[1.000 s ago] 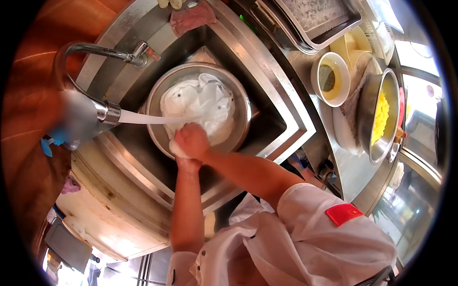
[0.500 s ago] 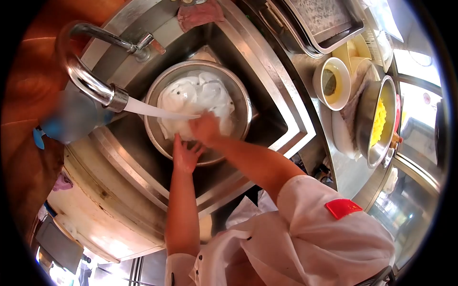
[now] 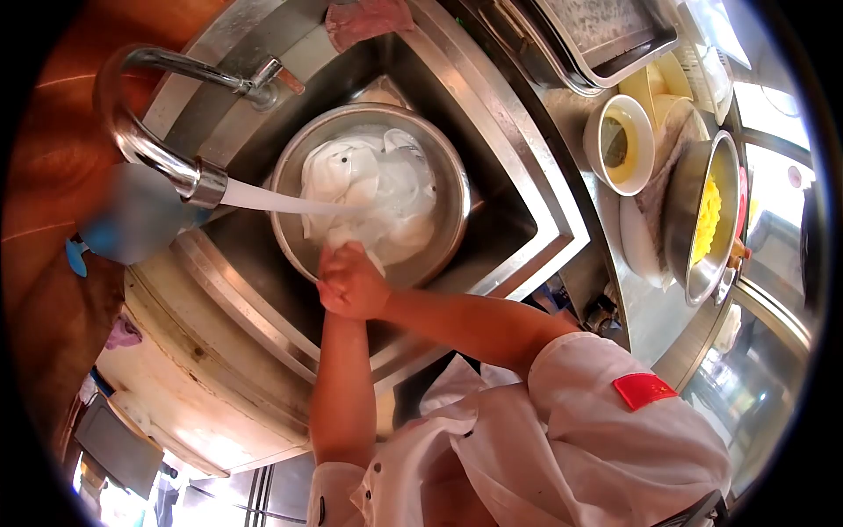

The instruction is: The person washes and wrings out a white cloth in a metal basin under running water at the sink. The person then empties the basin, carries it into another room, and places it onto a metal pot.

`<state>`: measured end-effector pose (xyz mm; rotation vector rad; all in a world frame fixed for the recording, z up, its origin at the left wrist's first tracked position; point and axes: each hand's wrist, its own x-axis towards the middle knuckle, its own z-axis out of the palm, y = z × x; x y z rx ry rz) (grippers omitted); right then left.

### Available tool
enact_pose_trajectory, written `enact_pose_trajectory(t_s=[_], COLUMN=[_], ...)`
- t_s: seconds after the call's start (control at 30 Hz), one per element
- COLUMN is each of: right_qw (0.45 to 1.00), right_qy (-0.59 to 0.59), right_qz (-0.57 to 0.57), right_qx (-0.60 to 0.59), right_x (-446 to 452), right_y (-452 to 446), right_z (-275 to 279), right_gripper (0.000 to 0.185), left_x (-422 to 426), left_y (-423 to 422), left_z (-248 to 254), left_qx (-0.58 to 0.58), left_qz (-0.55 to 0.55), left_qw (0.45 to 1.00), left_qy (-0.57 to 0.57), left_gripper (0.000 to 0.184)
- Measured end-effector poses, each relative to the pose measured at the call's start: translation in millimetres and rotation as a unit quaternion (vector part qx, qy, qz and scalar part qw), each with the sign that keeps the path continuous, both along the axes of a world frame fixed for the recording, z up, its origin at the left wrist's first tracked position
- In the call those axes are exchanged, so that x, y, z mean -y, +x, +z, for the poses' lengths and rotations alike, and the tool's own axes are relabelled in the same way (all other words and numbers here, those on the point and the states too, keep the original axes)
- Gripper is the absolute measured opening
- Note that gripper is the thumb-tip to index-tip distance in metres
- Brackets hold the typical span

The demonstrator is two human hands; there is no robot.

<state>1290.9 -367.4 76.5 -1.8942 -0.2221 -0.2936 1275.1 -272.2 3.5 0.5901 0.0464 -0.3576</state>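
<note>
A white garment with dark buttons (image 3: 338, 176) lies bunched and wet in a round metal basin (image 3: 457, 228). Water from the curved faucet (image 3: 211, 180) pours onto it. At the basin's near rim my right hand (image 3: 362, 283) is closed, with an edge of the white cloth at its fingers. Directly under and against it is my left hand (image 3: 334, 303), its fingers mostly hidden by the right one.
The basin stands in a metal sink (image 3: 500, 202). A pink cloth (image 3: 364, 22) hangs at the sink's back edge. On the right counter are a white bowl (image 3: 644, 154), a metal bowl (image 3: 680, 220) with yellow food, and stacked trays (image 3: 606, 53). A blue-grey object (image 3: 140, 215) stands left.
Both hands have come together at the near rim. My right hand has drawn back toward me from the middle of the garment, and my left hand's spread fingers are now covered.
</note>
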Motion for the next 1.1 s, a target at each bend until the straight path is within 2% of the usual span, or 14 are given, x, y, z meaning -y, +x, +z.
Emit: enact_pose_trajectory(t_s=[0.1,0.13,0.17,0.23,0.3,0.37,0.43,0.53,0.63,0.7,0.77,0.83,0.87,1.1], right_qw=[0.996,0.983,0.983,0.936,0.84,0.803,0.822,0.825,0.811,0.896,0.914,0.96,0.96,0.987], right_qy=[-0.07,-0.14,-0.141,0.055,0.071,-0.132,-0.144,-0.23,-0.333,-0.288,-0.316,-0.202,-0.2,-0.121], right_qz=[-0.048,-0.104,-0.104,-0.215,-0.217,-0.23,-0.295,-0.39,-0.262,-0.133,-0.005,0.04,0.038,0.035], right_qx=[-0.024,-0.057,-0.054,-0.274,-0.491,-0.533,-0.466,-0.337,-0.402,-0.312,-0.253,-0.192,-0.193,-0.097], right_x=[8.4,10.0,16.7,35.1,60.0,76.2,100.7,90.3,54.2,45.0,39.1,34.3,31.5,26.7], right_y=[10.1,11.5,17.4,29.4,40.8,49.3,57.4,50.9,35.8,22.6,12.1,-6.8,-14.7,-24.7], right_z=[-32.8,-49.2,-63.7,-84.9,-89.1,-151.9,-144.7,-137.5,-139.5,-92.0,-35.9,7.6,20.2,55.7], right_gripper=[0.014,0.013,0.013,0.03,0.04,0.049,0.05,0.051,0.047,0.039,0.031,0.024,0.024,0.016], left_x=[27.7,29.2,32.3,33.5,35.0,28.0,21.7,4.2,-1.8,8.8,6.8,-15.9,-7.5,3.7], left_y=[23.5,25.4,27.4,20.7,17.0,16.9,17.6,2.1,-2.7,12.2,20.3,18.0,32.5,26.7], left_z=[13.5,36.1,53.4,61.5,62.1,62.2,90.7,72.6,36.9,44.2,33.1,-5.3,11.5,46.6], left_qx=[0.153,-0.134,-0.406,-0.375,-0.364,-0.331,-0.391,-0.396,-0.443,-0.439,-0.433,-0.374,-0.367,-0.456], left_qz=[-0.019,-0.021,-0.021,-0.018,0.034,0.004,-0.037,-0.036,-0.026,-0.047,-0.071,-0.105,-0.133,-0.097], left_qw=[0.987,0.99,0.906,0.925,0.926,0.939,0.893,0.889,0.869,0.874,0.878,0.918,0.916,0.882], left_qy=[-0.045,0.039,0.12,0.067,0.094,0.097,0.22,0.228,0.22,0.204,0.19,-0.083,-0.09,-0.066], left_gripper=[0.043,0.046,0.049,0.048,0.047,0.059,0.077,0.091,0.09,0.086,0.083,0.075,0.064,0.057])
